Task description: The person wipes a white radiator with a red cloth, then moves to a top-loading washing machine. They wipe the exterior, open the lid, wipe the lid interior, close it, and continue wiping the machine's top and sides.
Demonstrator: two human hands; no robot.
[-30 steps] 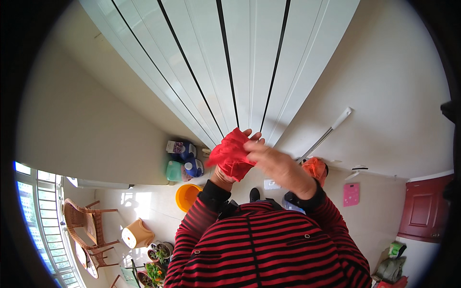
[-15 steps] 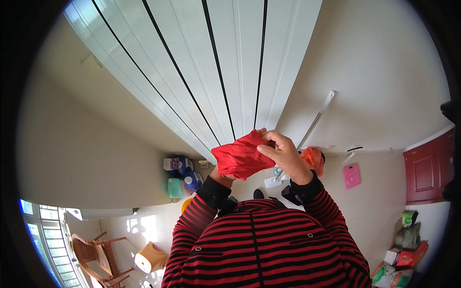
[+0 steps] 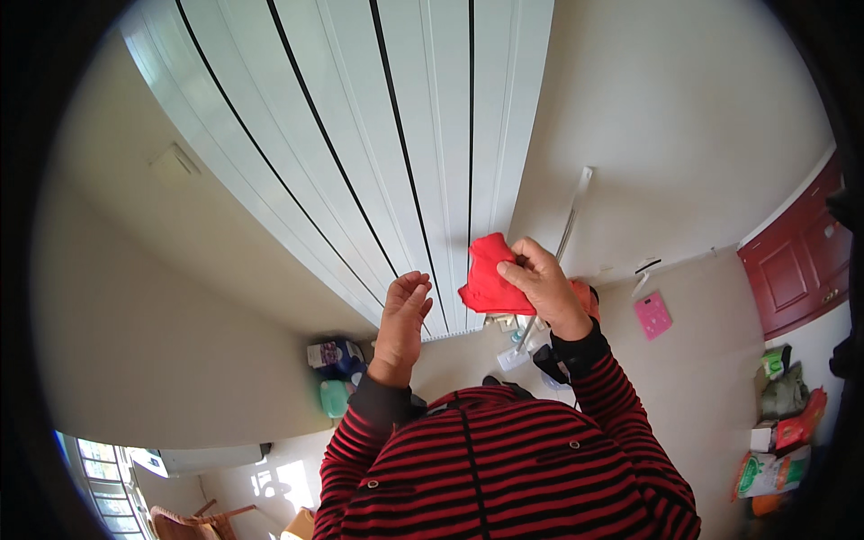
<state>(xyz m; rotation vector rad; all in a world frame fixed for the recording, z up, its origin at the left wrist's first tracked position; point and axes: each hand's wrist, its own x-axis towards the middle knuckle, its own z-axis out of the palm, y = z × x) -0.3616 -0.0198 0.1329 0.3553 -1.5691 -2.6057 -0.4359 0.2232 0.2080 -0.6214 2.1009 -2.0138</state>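
Observation:
A folded red cloth (image 3: 491,281) hangs from my right hand (image 3: 545,286), pinched between thumb and fingers at its right side. The cloth is in front of the lower part of a tall white panel (image 3: 360,135) with long dark vertical grooves. Whether the cloth touches the panel I cannot tell. My left hand (image 3: 402,317) is raised to the left of the cloth, apart from it. Its fingers are loosely bent, with a gap to the thumb and nothing visible between them.
A flat mop (image 3: 567,229) leans on the wall to the right. Bottles and a green container (image 3: 335,398) stand at lower left. A pink board (image 3: 653,315) lies on the right, and bags (image 3: 774,472) lie beyond it. A red door (image 3: 796,247) is far right.
My left hand has let go of the red cloth and moved up and left of it. The right hand has shifted slightly right, still holding the cloth, which now looks smaller and more upright.

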